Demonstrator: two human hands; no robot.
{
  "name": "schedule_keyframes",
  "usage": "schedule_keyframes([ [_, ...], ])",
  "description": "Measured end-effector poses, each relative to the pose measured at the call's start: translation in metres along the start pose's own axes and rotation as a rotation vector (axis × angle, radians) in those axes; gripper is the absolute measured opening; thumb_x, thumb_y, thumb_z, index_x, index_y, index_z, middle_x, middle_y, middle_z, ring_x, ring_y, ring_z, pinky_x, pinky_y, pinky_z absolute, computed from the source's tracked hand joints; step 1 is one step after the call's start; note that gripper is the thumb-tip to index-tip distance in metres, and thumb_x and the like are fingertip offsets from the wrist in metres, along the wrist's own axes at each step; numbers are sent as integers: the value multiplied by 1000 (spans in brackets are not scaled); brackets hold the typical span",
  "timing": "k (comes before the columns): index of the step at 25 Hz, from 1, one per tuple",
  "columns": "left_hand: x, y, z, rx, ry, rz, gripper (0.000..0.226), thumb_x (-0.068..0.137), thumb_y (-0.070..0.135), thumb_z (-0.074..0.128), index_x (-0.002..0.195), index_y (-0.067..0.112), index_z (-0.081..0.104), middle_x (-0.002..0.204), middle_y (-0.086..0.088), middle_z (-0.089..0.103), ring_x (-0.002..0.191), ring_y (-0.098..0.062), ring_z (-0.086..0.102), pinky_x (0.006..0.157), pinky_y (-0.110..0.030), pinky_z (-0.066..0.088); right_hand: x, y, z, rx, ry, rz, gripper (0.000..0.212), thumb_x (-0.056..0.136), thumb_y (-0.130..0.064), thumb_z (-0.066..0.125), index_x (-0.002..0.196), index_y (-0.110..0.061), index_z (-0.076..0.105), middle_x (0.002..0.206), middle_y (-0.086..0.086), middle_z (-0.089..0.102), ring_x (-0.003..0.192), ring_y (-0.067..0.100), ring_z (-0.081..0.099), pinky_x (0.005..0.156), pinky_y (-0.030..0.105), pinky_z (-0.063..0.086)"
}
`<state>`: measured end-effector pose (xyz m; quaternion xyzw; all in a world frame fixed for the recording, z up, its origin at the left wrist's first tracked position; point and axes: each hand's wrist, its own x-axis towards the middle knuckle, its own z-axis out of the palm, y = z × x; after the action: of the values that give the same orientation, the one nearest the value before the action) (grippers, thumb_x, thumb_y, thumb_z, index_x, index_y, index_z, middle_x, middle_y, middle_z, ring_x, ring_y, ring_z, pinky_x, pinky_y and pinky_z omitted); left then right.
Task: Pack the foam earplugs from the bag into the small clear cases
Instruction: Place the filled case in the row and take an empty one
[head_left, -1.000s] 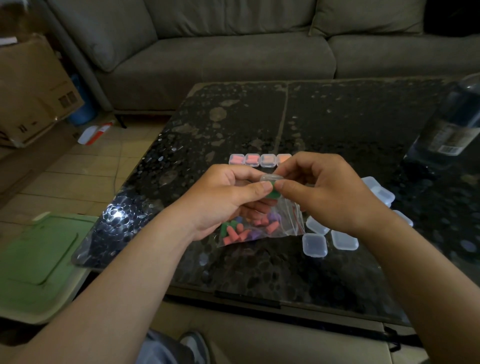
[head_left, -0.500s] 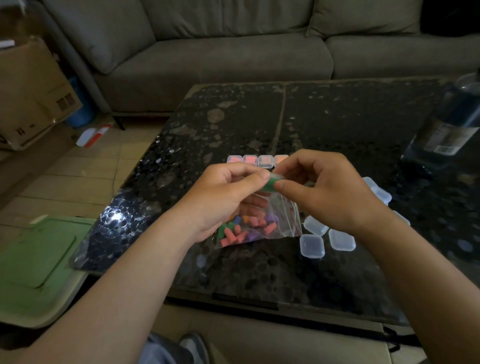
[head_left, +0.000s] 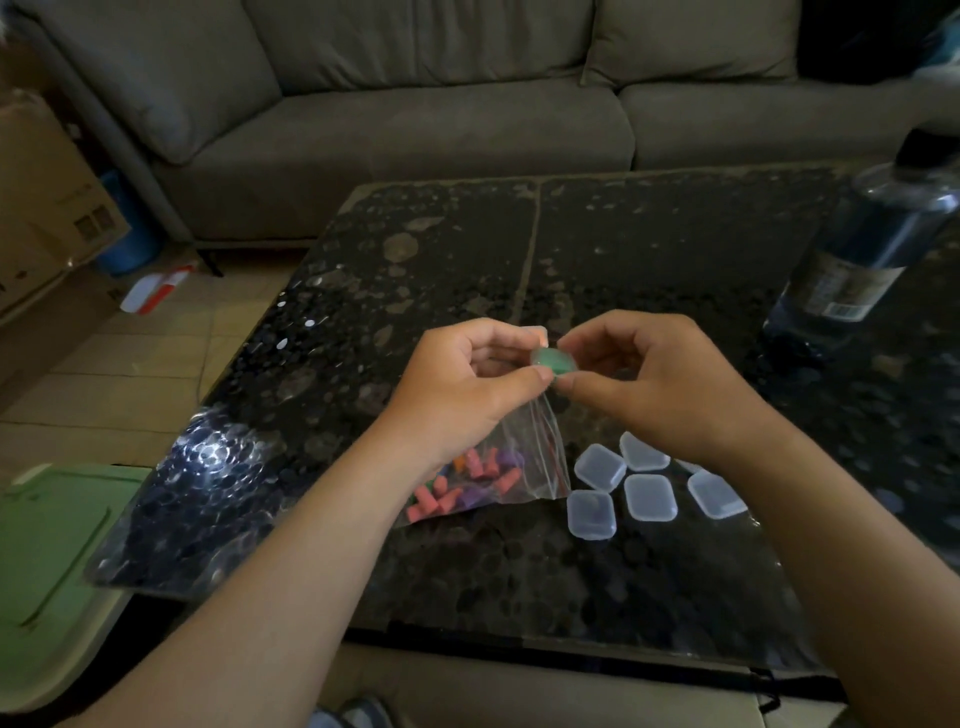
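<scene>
My left hand (head_left: 457, 395) and my right hand (head_left: 649, 384) meet above the table, and both pinch one small clear case (head_left: 555, 360) with a green earplug inside. The clear zip bag (head_left: 498, 467) hangs under my left hand, its lower end resting on the table. Pink, purple, orange and green foam earplugs (head_left: 441, 496) lie in it. Several closed empty clear cases (head_left: 649, 496) lie on the table just right of the bag, below my right wrist. A corner of another case (head_left: 536, 332) peeks out behind my fingertips.
The black speckled glass table (head_left: 597, 249) carries a large dark water bottle (head_left: 862, 260) at its right edge. A grey sofa (head_left: 415, 114) stands behind it. A cardboard box (head_left: 47, 208) and a green lid (head_left: 47, 561) sit on the floor to the left.
The case with the green earplug has turned between my fingertips and now shows its flat face. The row of filled cases beyond my hands is now hidden behind them.
</scene>
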<state>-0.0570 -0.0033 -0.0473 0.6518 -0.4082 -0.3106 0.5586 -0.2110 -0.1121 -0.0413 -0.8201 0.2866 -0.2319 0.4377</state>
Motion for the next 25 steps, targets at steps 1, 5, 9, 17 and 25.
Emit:
schedule_keyframes([
  [1,4,-2,3,37,-3,15,26,84,2,79,101,22,74,100,2,78,97,-10,74,87,-27,58,2,3,-1,-26,6,2,21,83,-23,79,103,-22,72,89,-11,72,81,-2,68,72,15,57],
  [5,18,-9,7,230,42,64,30,86,10,78,97,36,68,98,11,75,96,-1,70,91,-24,56,15,18,-1,-196,92,31,25,84,-28,79,107,-28,69,91,-17,68,83,-1,65,76,21,56],
  [9,30,-16,6,449,70,16,22,93,15,69,110,28,70,100,16,68,95,3,65,87,-15,51,33,31,3,-338,135,87,31,86,-28,76,115,-28,64,100,-12,65,89,3,61,79,23,54],
  [17,43,-25,26,498,32,-39,14,94,16,64,103,21,73,103,7,73,92,-7,68,93,-33,56,58,48,9,-520,111,141,32,90,-27,71,120,-25,59,101,-4,63,93,15,61,86,40,57],
  [25,47,-25,29,559,27,-53,13,93,16,64,99,23,74,91,8,70,86,-6,66,87,-32,57,70,57,20,-541,96,134,30,91,-27,69,119,-25,59,108,-1,66,97,17,63,88,43,56],
])
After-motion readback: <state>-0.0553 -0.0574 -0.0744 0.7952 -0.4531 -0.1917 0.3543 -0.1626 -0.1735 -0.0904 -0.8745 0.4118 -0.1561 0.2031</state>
